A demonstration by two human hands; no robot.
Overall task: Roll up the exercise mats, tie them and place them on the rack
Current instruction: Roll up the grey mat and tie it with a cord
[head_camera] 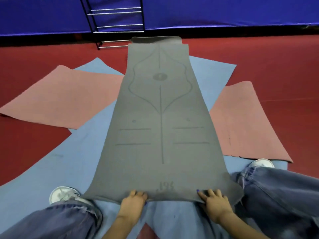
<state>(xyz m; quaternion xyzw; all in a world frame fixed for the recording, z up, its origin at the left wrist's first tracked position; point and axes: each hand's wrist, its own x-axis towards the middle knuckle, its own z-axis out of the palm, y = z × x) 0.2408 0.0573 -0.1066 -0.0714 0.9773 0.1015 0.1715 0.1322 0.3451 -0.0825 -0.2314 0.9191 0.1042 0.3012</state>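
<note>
Head view looked down over a red floor (276,66) where several exercise mats lay overlapping: a blue mat (51,169) at the bottom of the pile, a pink mat (60,97) spread to either side, and a grey mat (160,135) with printed alignment lines lying flat on top, running away toward a black metal rack (117,26) against the blue wall padding (224,11). The person crouched at the grey mat's near end, jeans-clad legs and white shoes to each side. Both the left hand (133,202) and the right hand (214,204) gripped that near edge, fingers curled over it, the edge slightly lifted. Rolling appeared only just begun; a good start would likely need a tight first turn, even pressure from both hands, and edges kept square so the roll did not drift sideways.
</note>
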